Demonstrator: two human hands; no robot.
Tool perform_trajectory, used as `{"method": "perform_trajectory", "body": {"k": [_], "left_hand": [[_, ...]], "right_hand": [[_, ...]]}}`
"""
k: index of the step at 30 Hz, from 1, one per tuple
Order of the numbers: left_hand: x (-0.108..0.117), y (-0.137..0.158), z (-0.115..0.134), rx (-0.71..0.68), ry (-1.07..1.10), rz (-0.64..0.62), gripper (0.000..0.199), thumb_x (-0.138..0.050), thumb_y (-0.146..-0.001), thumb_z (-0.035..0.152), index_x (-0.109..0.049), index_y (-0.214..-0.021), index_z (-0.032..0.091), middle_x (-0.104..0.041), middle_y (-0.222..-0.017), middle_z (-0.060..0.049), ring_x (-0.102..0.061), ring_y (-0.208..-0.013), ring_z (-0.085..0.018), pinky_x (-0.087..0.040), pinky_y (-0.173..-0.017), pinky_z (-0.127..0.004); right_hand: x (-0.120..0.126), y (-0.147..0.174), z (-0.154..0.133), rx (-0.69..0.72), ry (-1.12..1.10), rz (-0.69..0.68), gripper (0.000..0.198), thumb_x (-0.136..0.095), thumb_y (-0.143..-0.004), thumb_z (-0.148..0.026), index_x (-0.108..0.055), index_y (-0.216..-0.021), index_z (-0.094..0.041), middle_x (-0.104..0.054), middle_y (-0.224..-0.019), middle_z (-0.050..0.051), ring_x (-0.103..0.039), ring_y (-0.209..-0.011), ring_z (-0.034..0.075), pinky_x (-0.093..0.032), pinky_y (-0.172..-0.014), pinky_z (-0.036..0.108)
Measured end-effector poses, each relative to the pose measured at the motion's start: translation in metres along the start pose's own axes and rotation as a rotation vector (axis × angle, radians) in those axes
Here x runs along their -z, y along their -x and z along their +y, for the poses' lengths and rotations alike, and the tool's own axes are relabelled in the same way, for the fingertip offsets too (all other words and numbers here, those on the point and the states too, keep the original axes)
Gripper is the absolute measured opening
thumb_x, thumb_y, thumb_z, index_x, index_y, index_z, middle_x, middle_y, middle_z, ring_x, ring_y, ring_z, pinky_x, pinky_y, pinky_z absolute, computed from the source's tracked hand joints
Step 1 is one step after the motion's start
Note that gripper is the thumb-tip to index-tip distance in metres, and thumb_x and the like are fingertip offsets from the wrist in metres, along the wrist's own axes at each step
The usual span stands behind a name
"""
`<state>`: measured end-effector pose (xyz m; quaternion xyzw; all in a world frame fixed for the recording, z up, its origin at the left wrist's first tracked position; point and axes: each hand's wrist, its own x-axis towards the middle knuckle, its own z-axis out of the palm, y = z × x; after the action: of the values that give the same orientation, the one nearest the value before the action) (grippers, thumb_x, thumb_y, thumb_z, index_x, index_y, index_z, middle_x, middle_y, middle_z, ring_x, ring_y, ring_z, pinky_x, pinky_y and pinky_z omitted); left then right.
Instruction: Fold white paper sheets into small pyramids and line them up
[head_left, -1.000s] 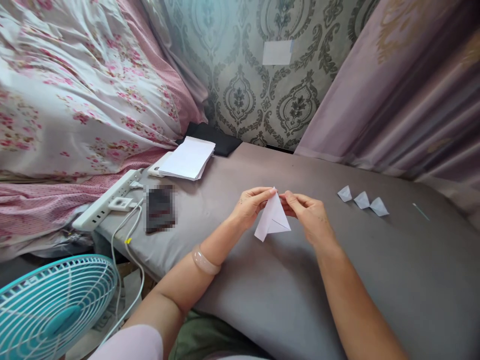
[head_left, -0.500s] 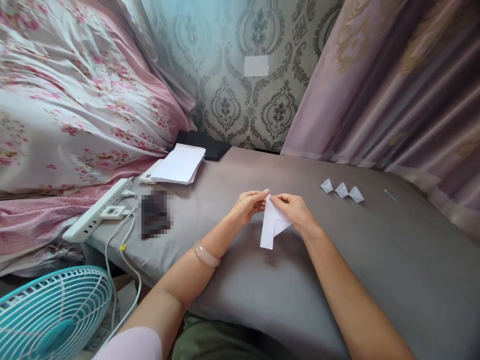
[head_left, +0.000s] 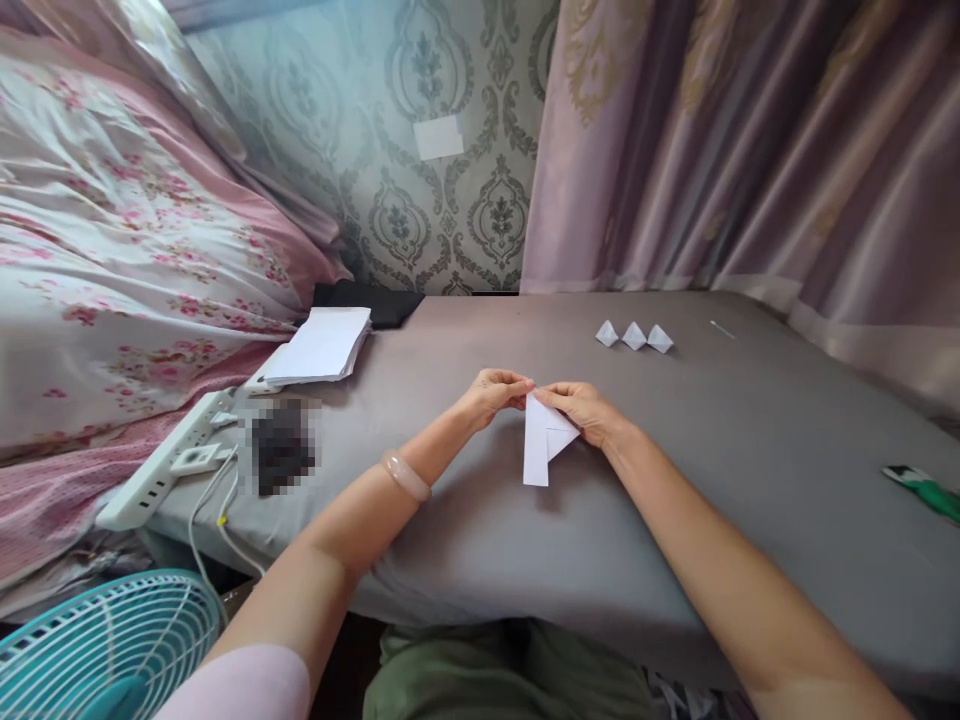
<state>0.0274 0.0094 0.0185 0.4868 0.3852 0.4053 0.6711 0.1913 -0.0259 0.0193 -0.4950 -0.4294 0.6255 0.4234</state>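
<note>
A folded sheet of white paper [head_left: 537, 450] hangs between my hands above the grey-covered table, a long strip pointing down and a triangular flap to its right. My left hand [head_left: 496, 396] pinches its top corner, thumb and fingers closed together. My right hand [head_left: 583, 408] grips the upper right edge of the same paper, with the fingers behind it partly hidden. Farther back on the right, three small folded paper shapes [head_left: 634, 336] stand in a row, apart from both hands.
At the left back lies a stack of white paper [head_left: 321, 345] beside a black flat item [head_left: 394, 308]. A power strip [head_left: 169, 460] with cables runs along the left edge, near a blurred dark object [head_left: 282, 447]. A teal fan [head_left: 105, 645] stands lower left; a green item [head_left: 926, 492] lies far right.
The view has turned to the right, bringing the green item into sight. Both hands keep their hold on the folded paper, whose shape looks nearly the same.
</note>
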Motion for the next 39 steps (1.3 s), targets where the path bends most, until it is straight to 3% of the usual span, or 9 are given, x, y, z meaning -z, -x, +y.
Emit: {"method": "perform_trajectory", "body": {"k": [7,13,21,25,27,31,39], "left_hand": [[-0.008,-0.011,0.005,0.118,-0.041,-0.044,0.034,-0.084,-0.06,0.035,-0.065,-0.07,0.008,-0.062,-0.061,-0.004,-0.057,-0.055,-0.009,-0.047,-0.065,-0.027],[-0.006,-0.018,-0.012,0.026,-0.051,-0.028,0.037,-0.086,-0.053,0.035,-0.066,-0.069,0.008,-0.062,-0.061,-0.003,-0.055,-0.055,-0.009,-0.044,-0.061,-0.024],[-0.005,-0.02,-0.013,0.022,0.051,-0.03,0.031,-0.083,-0.06,0.033,-0.066,-0.07,0.009,-0.062,-0.062,-0.004,-0.056,-0.057,-0.01,-0.044,-0.063,-0.025],[-0.002,-0.022,-0.014,0.085,0.138,-0.09,0.037,-0.076,-0.068,0.045,-0.064,-0.068,0.009,-0.061,-0.063,-0.004,-0.056,-0.057,-0.01,-0.044,-0.061,-0.025],[-0.002,-0.021,-0.015,0.099,0.127,-0.09,0.04,-0.072,-0.071,0.049,-0.063,-0.067,0.01,-0.059,-0.061,-0.003,-0.054,-0.054,-0.009,-0.042,-0.059,-0.025],[-0.003,-0.02,-0.015,0.029,0.054,-0.049,0.032,-0.08,-0.064,0.037,-0.063,-0.064,0.01,-0.056,-0.056,0.0,-0.048,-0.05,-0.006,-0.037,-0.055,-0.023],[-0.004,-0.02,-0.017,-0.036,0.008,-0.01,0.031,-0.079,-0.065,0.038,-0.065,-0.066,0.01,-0.059,-0.059,-0.002,-0.051,-0.054,-0.008,-0.04,-0.058,-0.026]], "right_hand": [[0.012,-0.004,0.005,0.05,-0.003,0.073,0.031,-0.082,-0.056,-0.039,-0.071,-0.073,-0.015,-0.069,-0.065,0.003,-0.057,-0.054,0.011,-0.044,-0.054,0.024],[0.011,-0.005,0.011,0.038,0.037,0.104,0.033,-0.079,-0.059,-0.044,-0.069,-0.072,-0.015,-0.067,-0.062,0.001,-0.054,-0.053,0.01,-0.039,-0.052,0.022],[0.012,-0.007,0.008,0.047,0.062,0.097,0.038,-0.078,-0.058,-0.05,-0.068,-0.07,-0.016,-0.068,-0.065,0.002,-0.056,-0.055,0.012,-0.042,-0.054,0.024],[0.011,-0.009,0.008,0.039,0.054,0.112,0.034,-0.079,-0.058,-0.048,-0.069,-0.07,-0.017,-0.069,-0.067,0.002,-0.058,-0.057,0.013,-0.044,-0.058,0.027],[0.011,-0.01,0.008,0.042,0.056,0.091,0.034,-0.078,-0.059,-0.047,-0.07,-0.072,-0.017,-0.07,-0.07,0.003,-0.059,-0.059,0.014,-0.044,-0.059,0.027],[0.009,-0.011,0.009,0.058,0.074,0.086,0.033,-0.078,-0.061,-0.047,-0.07,-0.071,-0.017,-0.07,-0.068,0.002,-0.058,-0.057,0.012,-0.043,-0.057,0.026],[0.013,-0.008,0.007,0.03,0.075,0.022,0.037,-0.079,-0.06,-0.045,-0.074,-0.084,-0.017,-0.072,-0.073,0.004,-0.062,-0.062,0.014,-0.046,-0.06,0.026]]}}
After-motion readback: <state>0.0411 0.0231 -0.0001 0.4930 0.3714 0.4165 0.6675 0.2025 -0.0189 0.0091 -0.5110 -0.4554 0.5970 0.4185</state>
